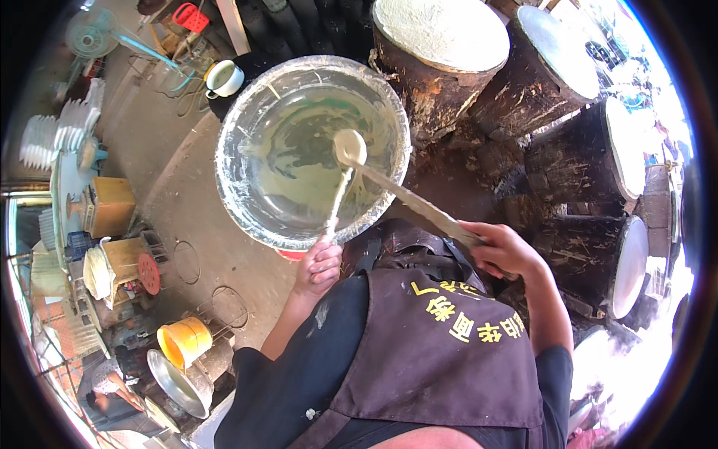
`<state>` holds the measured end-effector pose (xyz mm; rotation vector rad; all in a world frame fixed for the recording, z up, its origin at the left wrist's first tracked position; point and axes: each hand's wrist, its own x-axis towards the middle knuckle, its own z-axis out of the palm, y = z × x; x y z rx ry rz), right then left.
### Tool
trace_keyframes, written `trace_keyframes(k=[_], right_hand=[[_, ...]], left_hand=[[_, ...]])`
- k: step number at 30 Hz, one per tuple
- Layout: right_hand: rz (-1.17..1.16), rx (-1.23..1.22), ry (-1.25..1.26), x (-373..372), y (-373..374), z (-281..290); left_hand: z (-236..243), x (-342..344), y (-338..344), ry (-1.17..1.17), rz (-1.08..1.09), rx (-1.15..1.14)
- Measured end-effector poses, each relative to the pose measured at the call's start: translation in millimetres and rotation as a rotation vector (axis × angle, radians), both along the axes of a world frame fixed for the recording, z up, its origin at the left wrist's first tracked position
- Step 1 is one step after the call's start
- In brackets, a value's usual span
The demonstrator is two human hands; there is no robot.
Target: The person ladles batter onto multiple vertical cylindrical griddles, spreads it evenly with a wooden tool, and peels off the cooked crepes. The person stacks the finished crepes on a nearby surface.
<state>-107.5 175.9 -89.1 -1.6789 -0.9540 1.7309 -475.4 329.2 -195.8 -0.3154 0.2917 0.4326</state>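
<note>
In front of me stands a large round basin (235, 142), its rim crusted with pale batter and pale, cloudy liquid in its bottom. My left hand (319, 267) is closed around the batter-coated handle of a ladle (349, 144) at the basin's near rim. The ladle's bowl, coated with pale batter, is over the liquid. My right hand (502, 251) grips a long flat wooden stick (419, 203), which slants across the basin's near right rim. The stick's far tip meets the ladle near its bowl. Whether the bowl touches the liquid I cannot tell.
Dark, crusted drum-like stoves (426, 97) with pale round tops curve around the right side. A white enamel mug (224, 78) stands just beyond the basin's left rim. At the lower left are a yellow bucket (184, 342) and a metal bowl (178, 382). Steam rises at the lower right.
</note>
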Motion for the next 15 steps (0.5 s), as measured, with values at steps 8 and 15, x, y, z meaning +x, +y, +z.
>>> trace_keyframes(k=[8, 15], right_hand=[[-0.191, 0.156, 0.274, 31, -61, 6], [0.065, 0.38, 0.289, -18, 11, 44]], left_hand=[[125, -5, -18, -0.048, 0.222, 0.647], [168, 20, -49, 0.411, 0.345, 0.677]])
